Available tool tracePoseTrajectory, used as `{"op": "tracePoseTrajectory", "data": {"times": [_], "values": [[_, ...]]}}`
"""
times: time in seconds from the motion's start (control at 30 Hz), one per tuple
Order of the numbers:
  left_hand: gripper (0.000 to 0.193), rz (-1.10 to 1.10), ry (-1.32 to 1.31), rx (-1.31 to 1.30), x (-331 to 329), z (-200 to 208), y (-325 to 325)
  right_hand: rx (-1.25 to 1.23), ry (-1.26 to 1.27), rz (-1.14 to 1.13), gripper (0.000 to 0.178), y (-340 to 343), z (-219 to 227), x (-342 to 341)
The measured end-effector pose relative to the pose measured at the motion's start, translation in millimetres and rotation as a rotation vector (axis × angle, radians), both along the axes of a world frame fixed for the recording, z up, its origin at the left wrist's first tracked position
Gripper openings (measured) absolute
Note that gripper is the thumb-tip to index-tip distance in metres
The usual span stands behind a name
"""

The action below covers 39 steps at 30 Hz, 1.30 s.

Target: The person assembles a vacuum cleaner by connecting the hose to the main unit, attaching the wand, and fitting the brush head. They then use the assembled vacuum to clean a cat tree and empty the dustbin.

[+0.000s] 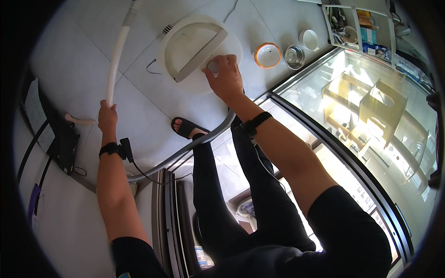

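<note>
My left hand (pixel 107 118) is closed around the lower end of a long white vacuum wand (pixel 118 60), which slants up and away across the tiled floor. A ribbed grey hose (pixel 194 142) curves from behind my left forearm towards my right wrist, where its end is hidden. Ahead of me stands a round white appliance (pixel 183 44), apparently the vacuum cleaner's body, with a broad grey bar (pixel 200 56) across its top. The curled fingers of my right hand (pixel 225 76) rest on a round grey knob (pixel 212 68) on its near side, partly covering it.
An orange-rimmed bowl (pixel 268 55), a steel bowl (pixel 295 57) and a white bowl (pixel 308 40) stand right of the appliance. A glass panel (pixel 343 88) in a dark frame runs along the right. White shelves (pixel 354 28) hold packages. A black sandal (pixel 186 128) is on my foot.
</note>
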<state>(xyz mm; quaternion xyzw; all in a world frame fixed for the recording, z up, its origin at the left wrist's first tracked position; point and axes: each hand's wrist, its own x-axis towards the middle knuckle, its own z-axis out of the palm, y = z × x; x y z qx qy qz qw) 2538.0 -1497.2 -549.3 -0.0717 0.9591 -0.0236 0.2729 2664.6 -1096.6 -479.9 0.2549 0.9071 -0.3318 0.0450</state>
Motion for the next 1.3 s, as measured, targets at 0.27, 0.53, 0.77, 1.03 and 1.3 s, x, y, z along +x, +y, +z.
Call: {"op": "tracePoseTrajectory", "data": {"times": [0.27, 0.53, 0.77, 1.03, 1.3], "values": [[0.039, 0.038, -0.106, -0.133, 23.5, -92.1, -1.4, 0.078, 0.225, 0.117, 0.035, 1.0, -12.5, 5.3], [0.039, 0.055, -0.115, -0.139, 31.0, -132.7, 0.4, -0.055, 0.178, 0.176, 0.035, 18.1, -6.8, 10.8], [0.037, 0.067, -0.084, -0.066, 39.9, -177.2, -25.8, -0.266, 0.051, 0.073, 0.043, 94.1, -42.8, -41.3], [0.065, 0.715, -0.233, 1.126, 59.2, -129.0, 83.8, -0.245, -0.004, 0.148, 0.045, 87.3, -45.4, -14.0], [0.082, 1.149, -0.396, 1.335, 74.9, -55.7, 167.3, -0.786, -0.369, -0.367, 0.047, 81.8, -36.7, 26.3]]}}
